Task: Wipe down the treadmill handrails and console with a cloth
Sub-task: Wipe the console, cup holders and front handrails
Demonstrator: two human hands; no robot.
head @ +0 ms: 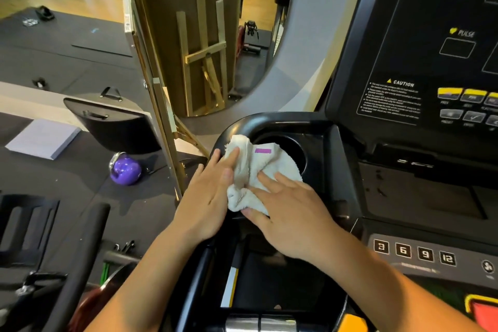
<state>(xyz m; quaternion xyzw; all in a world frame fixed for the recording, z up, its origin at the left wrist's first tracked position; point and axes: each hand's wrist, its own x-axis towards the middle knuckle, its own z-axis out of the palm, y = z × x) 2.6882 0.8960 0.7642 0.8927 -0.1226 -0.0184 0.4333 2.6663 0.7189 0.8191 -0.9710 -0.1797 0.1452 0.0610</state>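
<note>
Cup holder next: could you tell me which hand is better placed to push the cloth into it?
Probably the right hand: it presses the cloth beside the cup holder; the left hand sits farther out.

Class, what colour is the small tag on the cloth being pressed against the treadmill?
Purple, on an off-white cloth; the tag shows clearly in the head view.
</note>
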